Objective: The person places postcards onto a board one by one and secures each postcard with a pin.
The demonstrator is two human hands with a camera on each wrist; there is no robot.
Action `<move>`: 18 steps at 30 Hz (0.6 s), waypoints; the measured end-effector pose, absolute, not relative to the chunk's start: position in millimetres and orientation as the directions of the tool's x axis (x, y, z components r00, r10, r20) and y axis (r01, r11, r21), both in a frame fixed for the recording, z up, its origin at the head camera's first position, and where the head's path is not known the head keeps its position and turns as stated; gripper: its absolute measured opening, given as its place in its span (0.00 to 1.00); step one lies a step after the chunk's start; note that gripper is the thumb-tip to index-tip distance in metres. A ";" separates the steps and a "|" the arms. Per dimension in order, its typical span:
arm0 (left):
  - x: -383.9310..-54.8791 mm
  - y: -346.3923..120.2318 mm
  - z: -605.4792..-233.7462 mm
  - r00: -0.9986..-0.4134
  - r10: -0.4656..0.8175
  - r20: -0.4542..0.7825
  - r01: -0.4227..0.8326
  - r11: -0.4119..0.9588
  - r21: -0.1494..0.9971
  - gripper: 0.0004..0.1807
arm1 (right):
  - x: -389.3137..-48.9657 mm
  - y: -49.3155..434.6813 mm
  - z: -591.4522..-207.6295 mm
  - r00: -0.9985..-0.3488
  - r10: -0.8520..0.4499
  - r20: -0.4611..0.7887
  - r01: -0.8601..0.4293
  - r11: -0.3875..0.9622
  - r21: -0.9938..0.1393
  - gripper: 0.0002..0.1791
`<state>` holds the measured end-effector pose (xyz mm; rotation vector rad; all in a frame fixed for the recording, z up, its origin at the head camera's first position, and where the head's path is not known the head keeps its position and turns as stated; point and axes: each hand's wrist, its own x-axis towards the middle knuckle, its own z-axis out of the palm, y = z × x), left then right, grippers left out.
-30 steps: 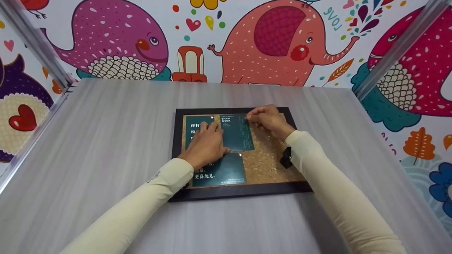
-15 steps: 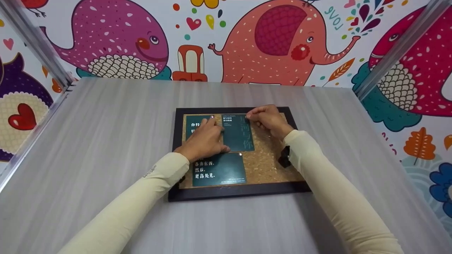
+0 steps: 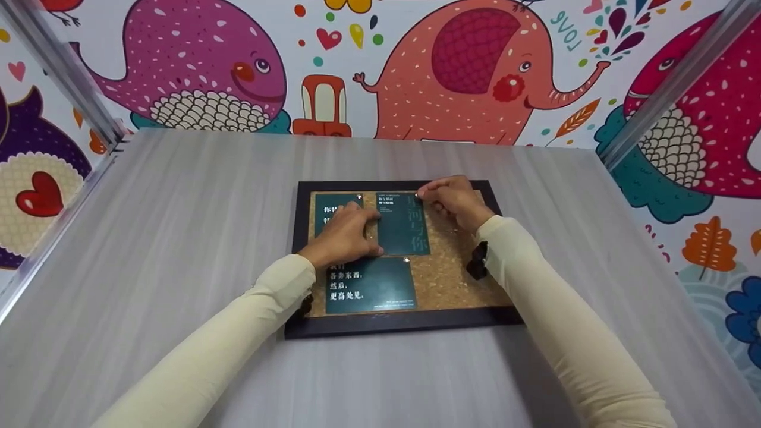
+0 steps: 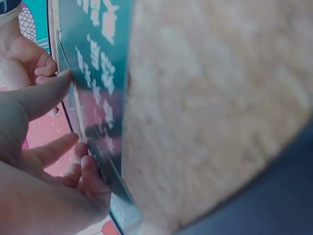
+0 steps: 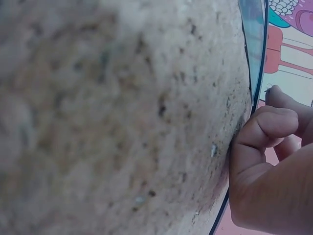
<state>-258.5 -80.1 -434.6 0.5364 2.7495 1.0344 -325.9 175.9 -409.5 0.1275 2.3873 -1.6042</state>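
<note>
A black-framed corkboard [image 3: 455,261] lies on the table, bearing three dark green cards with white print. My right hand [image 3: 456,201] pinches a small push pin [image 3: 417,195] at the top right corner of the upper middle card [image 3: 403,232]. Thumb and index finger of my left hand [image 3: 343,233] reach that card's left edge, and the other fingers lie over the upper left card [image 3: 330,201], covering much of it. Below sits the lower card [image 3: 374,291], partly under my left hand. In the left wrist view, the left fingers [image 4: 51,147] are spread loosely against the cards.
A pin [image 3: 359,196] shows at the upper left card's corner, another pin [image 3: 406,260] at the lower card's. The grey wood-grain table [image 3: 196,226] surrounds the board. Behind it stands a printed cartoon wall [image 3: 333,53] with metal posts [image 3: 666,89] at the sides.
The left hand has drawn back slightly to the left and its index finger has shifted to the upper middle card's edge, uncovering more of the lower card. The right hand stays at the corner.
</note>
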 end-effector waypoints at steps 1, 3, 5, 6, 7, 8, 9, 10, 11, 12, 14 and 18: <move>-256.4 -79.9 -431.4 -0.924 0.383 -0.022 0.273 0.696 0.664 0.40 | -326.1 175.5 -409.1 -0.961 -0.068 -0.268 0.222 0.386 -0.895 0.11; -251.3 -79.1 -423.0 -0.922 0.386 -0.038 0.265 0.699 0.664 0.38 | -326.2 174.6 -408.4 -0.960 -0.064 -0.273 0.228 0.389 -0.893 0.11; -247.6 -79.1 -418.0 -0.920 0.388 -0.050 0.259 0.699 0.667 0.37 | -326.7 173.9 -407.8 -0.959 -0.061 -0.277 0.232 0.390 -0.891 0.11; -247.0 -79.0 -417.5 -0.921 0.386 -0.052 0.256 0.700 0.667 0.37 | -327.0 173.6 -407.7 -0.959 -0.060 -0.279 0.234 0.392 -0.890 0.11; -246.2 -79.1 -417.0 -0.921 0.386 -0.055 0.254 0.700 0.667 0.37 | -327.3 173.3 -407.6 -0.958 -0.059 -0.281 0.237 0.392 -0.889 0.11; -245.8 -79.3 -417.0 -0.922 0.384 -0.053 0.254 0.700 0.667 0.37 | -327.6 173.1 -407.5 -0.958 -0.059 -0.282 0.237 0.392 -0.889 0.11; -245.8 -79.4 -417.4 -0.922 0.384 -0.051 0.254 0.700 0.668 0.37 | -327.9 173.0 -407.3 -0.957 -0.057 -0.284 0.240 0.391 -0.888 0.11; -245.4 -79.3 -417.2 -0.922 0.384 -0.051 0.255 0.700 0.668 0.38 | -328.1 172.9 -407.1 -0.956 -0.057 -0.286 0.242 0.394 -0.887 0.10; -245.2 -79.3 -417.4 -0.922 0.383 -0.051 0.254 0.700 0.667 0.38 | -328.4 172.7 -406.9 -0.956 -0.057 -0.289 0.245 0.395 -0.886 0.10; -245.4 -79.4 -417.8 -0.922 0.383 -0.053 0.253 0.701 0.667 0.38 | -328.6 172.4 -406.5 -0.955 -0.059 -0.292 0.247 0.396 -0.885 0.10; -245.9 -79.0 -418.1 -0.923 0.381 -0.061 0.247 0.703 0.667 0.38 | -329.4 172.2 -405.5 -0.952 -0.062 -0.301 0.252 0.402 -0.880 0.10; -248.4 -78.6 -420.6 -0.921 0.383 -0.070 0.241 0.703 0.669 0.38 | -332.2 171.2 -403.0 -0.942 -0.060 -0.331 0.278 0.415 -0.867 0.10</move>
